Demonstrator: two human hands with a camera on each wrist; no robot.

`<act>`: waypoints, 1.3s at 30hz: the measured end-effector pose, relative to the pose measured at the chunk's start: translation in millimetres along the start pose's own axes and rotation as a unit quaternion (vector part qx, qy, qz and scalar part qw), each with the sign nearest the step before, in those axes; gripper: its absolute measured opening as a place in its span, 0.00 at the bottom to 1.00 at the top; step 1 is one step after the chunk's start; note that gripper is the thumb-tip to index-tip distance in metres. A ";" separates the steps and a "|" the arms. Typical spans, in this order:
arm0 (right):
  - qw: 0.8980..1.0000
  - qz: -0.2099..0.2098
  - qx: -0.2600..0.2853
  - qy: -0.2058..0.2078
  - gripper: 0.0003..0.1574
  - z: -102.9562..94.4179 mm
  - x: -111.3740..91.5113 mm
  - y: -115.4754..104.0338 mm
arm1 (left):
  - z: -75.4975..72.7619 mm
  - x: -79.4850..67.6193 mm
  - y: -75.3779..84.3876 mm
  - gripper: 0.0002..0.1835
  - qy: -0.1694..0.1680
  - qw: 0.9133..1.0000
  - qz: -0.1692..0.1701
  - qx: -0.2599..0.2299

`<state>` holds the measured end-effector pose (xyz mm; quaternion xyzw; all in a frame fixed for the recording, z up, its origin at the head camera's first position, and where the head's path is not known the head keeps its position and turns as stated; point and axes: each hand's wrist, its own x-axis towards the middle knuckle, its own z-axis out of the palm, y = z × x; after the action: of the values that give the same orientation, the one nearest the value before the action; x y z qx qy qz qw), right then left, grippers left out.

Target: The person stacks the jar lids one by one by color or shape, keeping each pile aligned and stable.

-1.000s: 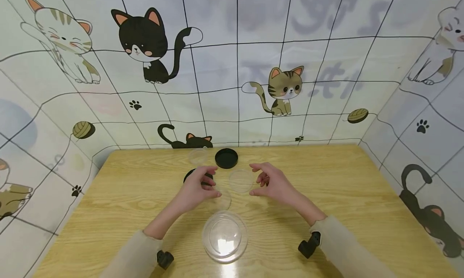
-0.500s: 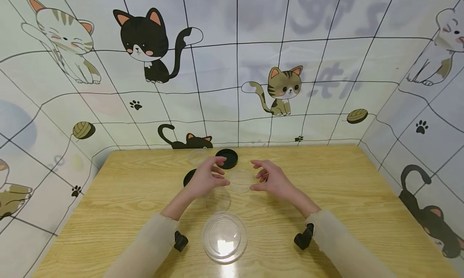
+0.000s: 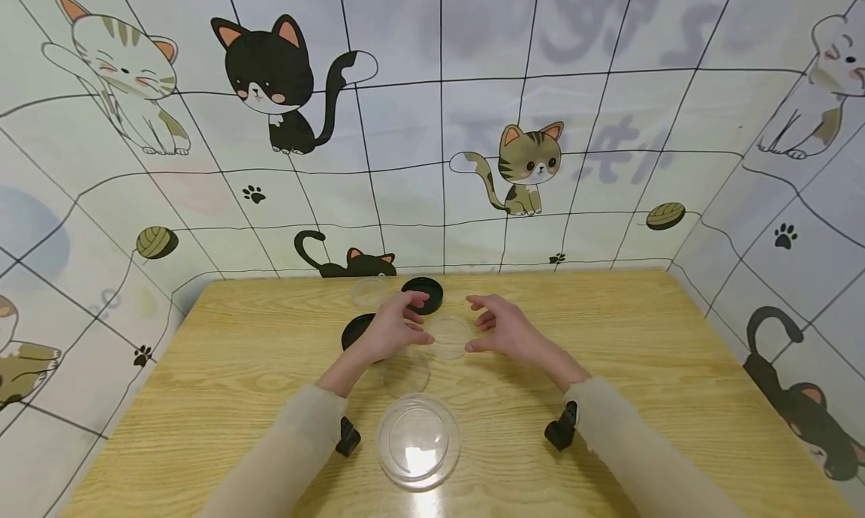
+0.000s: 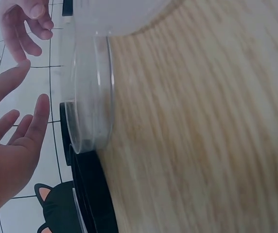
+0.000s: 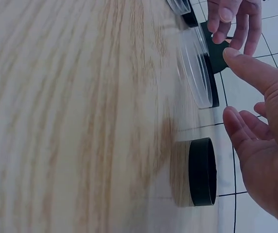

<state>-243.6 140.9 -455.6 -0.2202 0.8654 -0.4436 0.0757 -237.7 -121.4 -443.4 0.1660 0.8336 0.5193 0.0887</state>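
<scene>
Both hands hover over the table with fingers apart and loosely bent, holding nothing. Between them lies a clear round dish (image 3: 449, 339), which also shows as a clear dish (image 5: 195, 68) in the right wrist view. My left hand (image 3: 397, 329) overlaps a black round lid (image 3: 356, 329) and has its fingertips near another black lid (image 3: 424, 296). On the dish's right side is my right hand (image 3: 503, 329), thumb and fingers facing the left hand. A second clear dish (image 3: 407, 375) sits just below the left wrist.
A larger clear round container (image 3: 419, 443) rests nearest the person. Toward the back left is a faint clear disc (image 3: 369, 290). The wooden table (image 3: 608, 353) meets a cat-printed cloth wall (image 3: 405, 203) behind and at both sides.
My left hand has moved right, closer to the clear dish and the right hand, uncovering more of the left black lid. The right hand has barely moved; the dishes and lids stay put.
</scene>
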 end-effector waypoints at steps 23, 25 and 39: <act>0.992 0.014 -0.085 -0.092 0.51 -15.5 15.1 14.4 | 12.8 19.7 -5.4 0.41 -0.043 0.994 -0.026 0.096; 0.991 0.017 -0.094 -0.092 0.50 -15.7 14.8 15.8 | 14.2 20.5 -5.0 0.41 -0.048 0.994 -0.027 0.095; 0.987 0.000 -0.134 -0.089 0.43 -11.6 18.6 23.8 | 17.8 26.5 -9.1 0.40 -0.071 0.989 -0.029 0.123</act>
<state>-271.4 153.2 -466.5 -0.2669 0.9071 -0.3018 0.1222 -258.4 -100.4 -458.8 0.1876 0.8872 0.3971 0.1418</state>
